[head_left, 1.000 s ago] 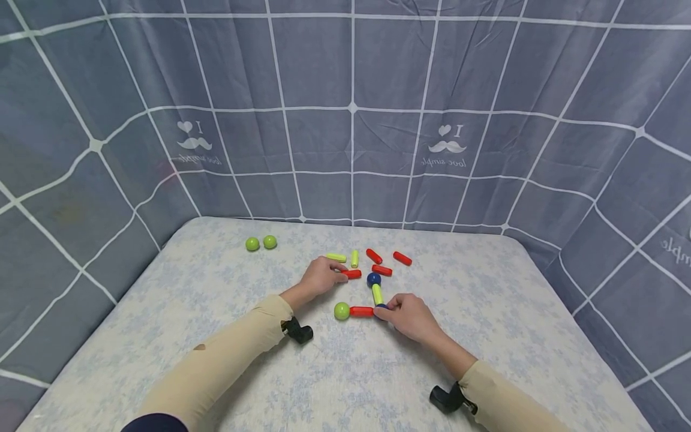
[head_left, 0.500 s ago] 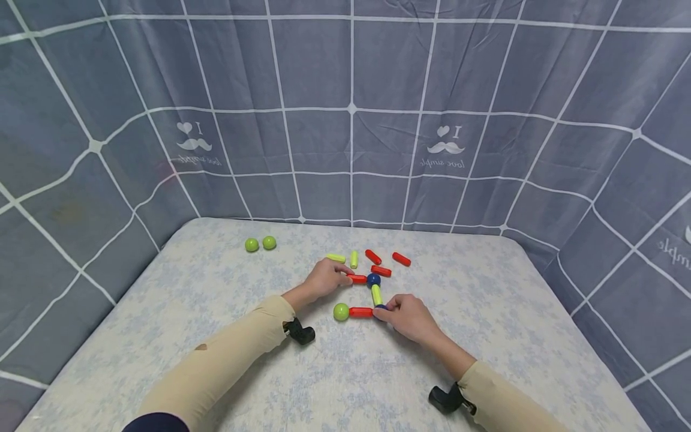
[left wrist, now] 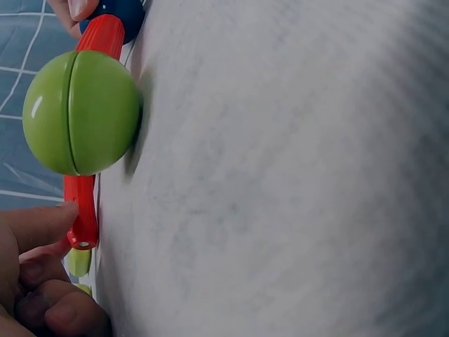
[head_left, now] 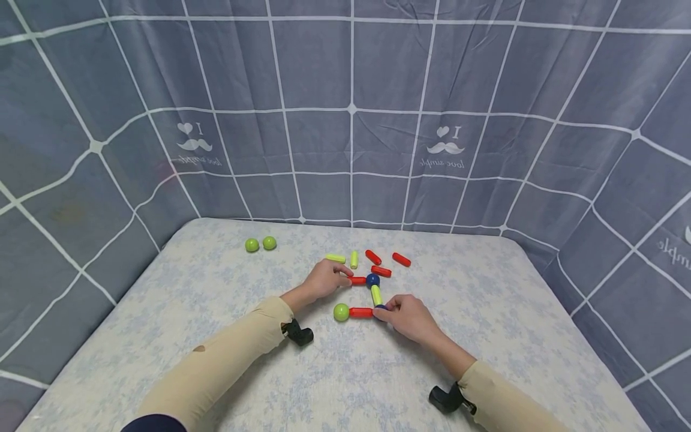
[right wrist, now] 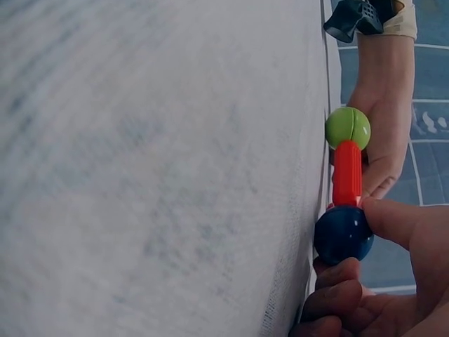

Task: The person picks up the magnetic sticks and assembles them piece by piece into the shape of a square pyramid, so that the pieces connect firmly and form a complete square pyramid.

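Note:
My left hand [head_left: 325,278] pinches a red rod [head_left: 358,281] between thumb and finger; the rod's right end meets the far blue ball [head_left: 372,280]. From that ball a yellow-green rod [head_left: 376,295] runs toward the near blue ball [right wrist: 344,234], which my right hand [head_left: 411,318] pinches and partly hides in the head view. A second red rod [head_left: 361,312] joins the near blue ball to a green ball [head_left: 341,312] on its left. In the left wrist view the green ball [left wrist: 82,112] stands in front of the left hand's rod [left wrist: 82,214], covering part of it.
Beyond the hands lie several loose red rods [head_left: 402,259] and two yellow-green rods [head_left: 354,259]. Two more green balls [head_left: 252,245] sit at the back left of the cloth-covered table [head_left: 302,384]. A grey checked curtain [head_left: 388,144] surrounds the back and sides.
The left hand has brought its red rod slightly right and nearer, up against the far blue ball. The right hand has stayed on the near blue ball.

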Action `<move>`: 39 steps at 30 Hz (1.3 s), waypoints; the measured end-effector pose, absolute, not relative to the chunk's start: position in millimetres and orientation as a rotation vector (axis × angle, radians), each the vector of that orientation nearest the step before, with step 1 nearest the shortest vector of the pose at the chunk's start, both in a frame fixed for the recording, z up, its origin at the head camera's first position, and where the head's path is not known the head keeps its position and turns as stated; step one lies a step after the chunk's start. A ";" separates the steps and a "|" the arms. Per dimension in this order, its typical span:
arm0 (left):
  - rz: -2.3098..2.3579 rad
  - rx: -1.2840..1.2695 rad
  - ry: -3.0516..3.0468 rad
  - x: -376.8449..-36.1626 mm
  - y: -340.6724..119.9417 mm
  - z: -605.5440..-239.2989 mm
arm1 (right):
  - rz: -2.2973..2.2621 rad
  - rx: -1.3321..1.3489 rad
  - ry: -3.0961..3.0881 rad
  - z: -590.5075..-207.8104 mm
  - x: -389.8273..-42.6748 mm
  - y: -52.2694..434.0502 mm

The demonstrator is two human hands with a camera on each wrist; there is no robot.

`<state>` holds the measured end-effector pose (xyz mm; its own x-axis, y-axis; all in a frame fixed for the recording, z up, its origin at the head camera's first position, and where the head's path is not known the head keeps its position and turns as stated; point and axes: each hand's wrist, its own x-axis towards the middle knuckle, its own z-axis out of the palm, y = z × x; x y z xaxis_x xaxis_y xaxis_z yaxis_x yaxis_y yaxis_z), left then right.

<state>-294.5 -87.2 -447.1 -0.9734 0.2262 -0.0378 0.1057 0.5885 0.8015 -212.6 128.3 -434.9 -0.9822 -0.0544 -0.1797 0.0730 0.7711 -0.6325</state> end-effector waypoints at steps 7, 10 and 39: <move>1.304 0.305 2.703 -295.3 -87.2 -450.1 | -0.999 -0.022 2.771 -435.5 -214.9 130.3; 1.276 0.303 2.719 -295.2 -86.7 -450.1 | -0.986 -0.035 2.788 -436.3 -219.5 131.6; 1.313 0.321 2.699 -300.5 -89.0 -456.3 | -1.128 -0.238 2.786 -441.7 -283.4 121.5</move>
<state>-300.5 -89.0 -456.3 -0.9699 0.2428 -0.0176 0.1360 0.6003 0.7882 -283.4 121.5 -441.7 -0.9796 -0.1926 -0.0579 -0.0980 0.7086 -0.6988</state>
